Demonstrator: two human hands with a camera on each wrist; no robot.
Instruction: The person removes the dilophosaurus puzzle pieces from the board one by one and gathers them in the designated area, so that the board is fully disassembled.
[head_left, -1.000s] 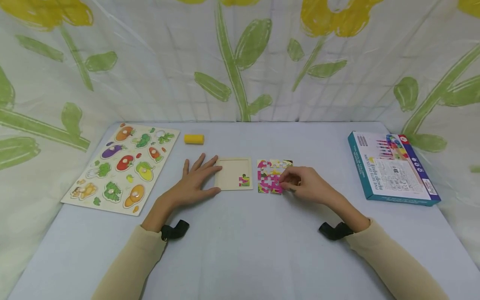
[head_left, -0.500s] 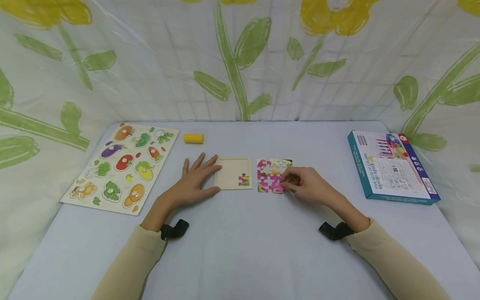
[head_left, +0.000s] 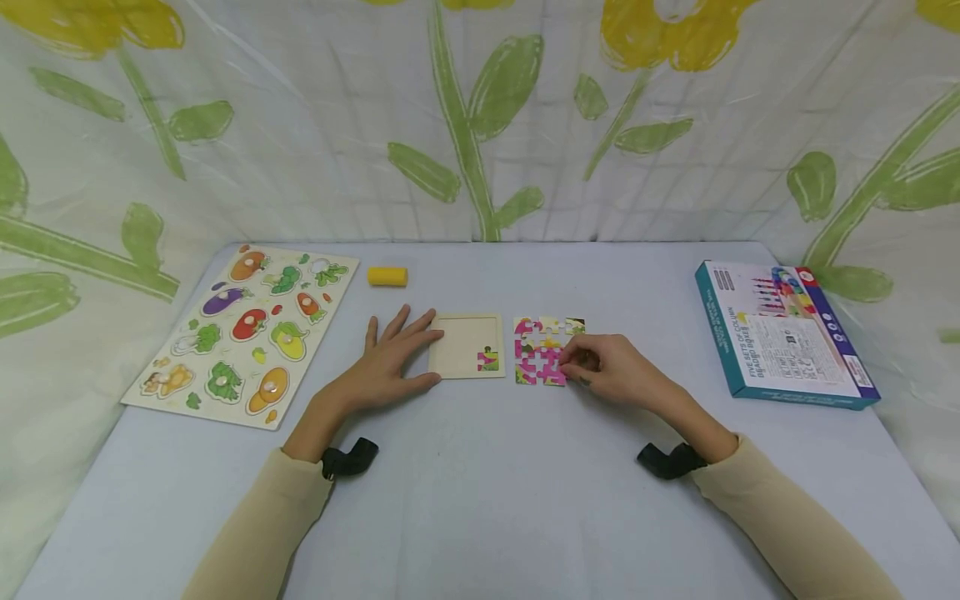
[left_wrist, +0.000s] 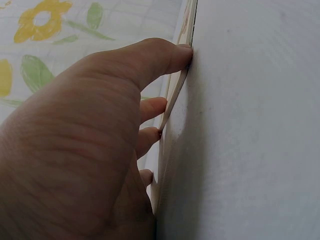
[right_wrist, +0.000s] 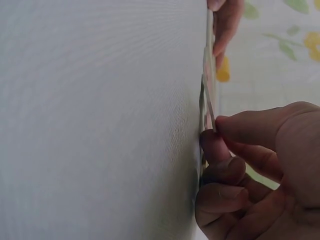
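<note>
A square wooden puzzle tray (head_left: 453,350) lies mid-table, with a small pink-and-green puzzle piece (head_left: 487,362) in its lower right corner. My left hand (head_left: 386,362) has its fingers spread straight, fingertips and thumb touching the tray's left edge. To the tray's right is a block of jigsaw pieces (head_left: 532,350), pink, yellow and green, lying close together. My right hand (head_left: 618,367) is over the block's right side. In the right wrist view, its thumb and a finger pinch a thin puzzle piece (right_wrist: 210,107), one edge tilted up; the other fingers are curled.
A vegetable peg-puzzle board (head_left: 247,333) lies at the left, a yellow cylinder (head_left: 387,277) behind the tray. At the right is a teal-edged toy box (head_left: 787,337). A flower-patterned curtain (head_left: 315,142) hangs behind the table's back edge.
The right hand stays at the block's right side, its fingers shifting only slightly. My left hand and the tray have kept their places.
</note>
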